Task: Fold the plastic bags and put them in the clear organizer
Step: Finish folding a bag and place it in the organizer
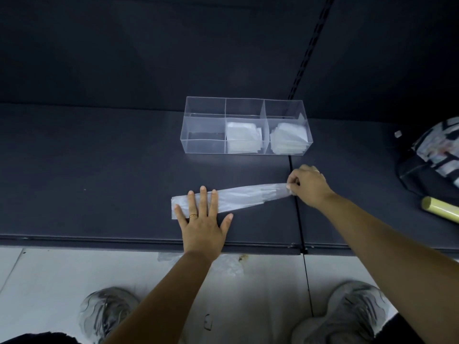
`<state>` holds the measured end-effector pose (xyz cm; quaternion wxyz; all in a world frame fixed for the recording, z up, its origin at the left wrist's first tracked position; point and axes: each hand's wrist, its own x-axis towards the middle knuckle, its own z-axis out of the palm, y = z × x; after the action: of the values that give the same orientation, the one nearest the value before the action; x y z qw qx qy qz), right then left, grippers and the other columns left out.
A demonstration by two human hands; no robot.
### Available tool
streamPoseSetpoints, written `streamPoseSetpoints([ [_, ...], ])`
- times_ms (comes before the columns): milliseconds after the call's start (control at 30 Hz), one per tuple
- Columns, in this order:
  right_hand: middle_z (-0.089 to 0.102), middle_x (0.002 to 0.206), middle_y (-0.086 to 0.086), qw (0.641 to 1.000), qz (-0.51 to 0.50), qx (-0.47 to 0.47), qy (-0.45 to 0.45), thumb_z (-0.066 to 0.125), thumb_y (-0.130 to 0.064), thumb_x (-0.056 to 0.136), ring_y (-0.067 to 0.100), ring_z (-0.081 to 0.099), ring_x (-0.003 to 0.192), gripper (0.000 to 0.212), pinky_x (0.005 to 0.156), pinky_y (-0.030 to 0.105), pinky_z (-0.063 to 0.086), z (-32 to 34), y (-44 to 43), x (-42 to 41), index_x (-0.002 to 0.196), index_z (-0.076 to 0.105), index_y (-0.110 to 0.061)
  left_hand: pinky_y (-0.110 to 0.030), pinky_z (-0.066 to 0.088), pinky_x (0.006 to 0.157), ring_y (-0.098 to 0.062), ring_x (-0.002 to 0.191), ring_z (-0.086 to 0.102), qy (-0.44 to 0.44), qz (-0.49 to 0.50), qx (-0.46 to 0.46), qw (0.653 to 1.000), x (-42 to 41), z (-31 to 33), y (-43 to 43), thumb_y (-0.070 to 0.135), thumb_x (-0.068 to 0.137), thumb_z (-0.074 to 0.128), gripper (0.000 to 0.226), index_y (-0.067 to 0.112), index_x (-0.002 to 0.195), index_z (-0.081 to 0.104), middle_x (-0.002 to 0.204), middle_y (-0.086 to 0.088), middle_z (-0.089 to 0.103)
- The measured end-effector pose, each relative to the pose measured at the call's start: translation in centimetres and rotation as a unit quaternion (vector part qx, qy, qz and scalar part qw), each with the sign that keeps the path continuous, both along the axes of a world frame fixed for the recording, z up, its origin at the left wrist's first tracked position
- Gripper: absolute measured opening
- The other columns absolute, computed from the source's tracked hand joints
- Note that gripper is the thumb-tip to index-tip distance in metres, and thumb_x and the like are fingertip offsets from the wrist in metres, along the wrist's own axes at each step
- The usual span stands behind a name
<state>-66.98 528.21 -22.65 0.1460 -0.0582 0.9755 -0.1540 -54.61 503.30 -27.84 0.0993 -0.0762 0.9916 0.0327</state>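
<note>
— Dark shelf (99, 170): its front edge runs just below the left hand (202, 219), with open surface off to that hand's left.
— The hands?
— Left is spread flat on the plastic bag (238, 198); the right hand (308, 186) pinches its far end. The strip's long axis runs left-right.
— Beyond?
— The clear organizer (206, 142), with folded bags (242, 137) in its middle and right compartments.

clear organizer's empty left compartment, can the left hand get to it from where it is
Probably yes: only bare shelf lies between the left hand and the clear organizer, whose top looks open.
</note>
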Motion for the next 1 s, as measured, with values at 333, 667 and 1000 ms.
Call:
streamPoseSetpoints([
  [333, 0.067, 0.063, 0.007, 0.891, -0.174, -0.307, -0.286, 0.063, 0.004, 0.085, 0.008, 0.059, 0.05, 0.012, 0.05, 0.02, 0.047, 2.8, 2.3, 6.6, 0.088, 0.06, -0.008, -0.055, -0.006, 0.116, -0.028, 0.148, -0.004, 0.036, -0.2, -0.03, 0.979, -1.3, 1.9, -4.1, 0.068, 0.086, -0.003, 0.084, 0.021, 0.154, 0.01, 0.161, -0.004, 0.006],
  [667, 0.069, 0.084, 0.013, 0.793, -0.124, -0.39, -0.451, 0.061, -0.015, 0.091, 0.015, 0.071, 0.071, 0.003, 0.056, 0.019, 0.051, 7.7, 1.0, 7.7, 0.09, 0.061, -0.013, -0.027, 0.015, 0.119, -0.017, 0.142, 0.029, 0.152, -0.101, 0.388, 0.904, 3.6, 4.6, 9.8, 0.023, 0.091, 0.061, 0.059, 0.01, 0.144, 0.038, 0.151, -0.003, 0.036],
  [1000, 0.066, 0.118, 0.002, 0.85, 0.056, -0.411, -0.324, 0.057, 0.011, 0.085, 0.01, 0.057, 0.074, 0.058, 0.07, 0.024, 0.047, 4.6, -3.1, 7.0, 0.129, 0.054, -0.027, -0.031, 0.05, 0.094, -0.017, 0.103, 0.068, -0.085, 0.209, 0.724, 0.651, -0.3, 7.8, 4.8, 0.027, 0.101, 0.046, 0.03, 0.011, 0.115, 0.067, 0.107, -0.004, 0.073],
])
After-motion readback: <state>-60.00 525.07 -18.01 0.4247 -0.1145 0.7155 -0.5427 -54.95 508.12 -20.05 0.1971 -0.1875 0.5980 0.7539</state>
